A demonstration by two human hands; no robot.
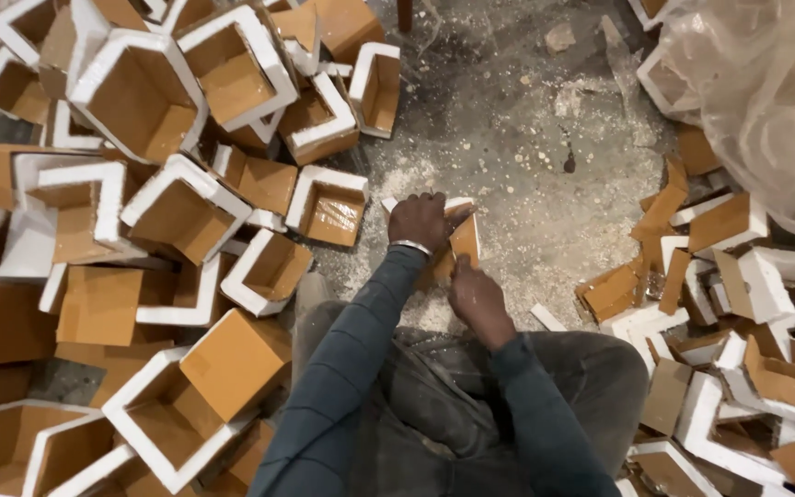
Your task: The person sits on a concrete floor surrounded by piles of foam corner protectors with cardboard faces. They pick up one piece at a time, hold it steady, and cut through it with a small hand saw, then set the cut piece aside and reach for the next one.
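The floor (545,184) is grey and rough, and it is dusted all over with little white crumbs and flakes. On one side of it lies a big heap of white foam corner pieces (177,184) with brown card stuck on them, many tipped on their sides. On the other side lies a smaller heap of broken foam and card bits (720,304), with a clear plastic bag (766,101) beside them.
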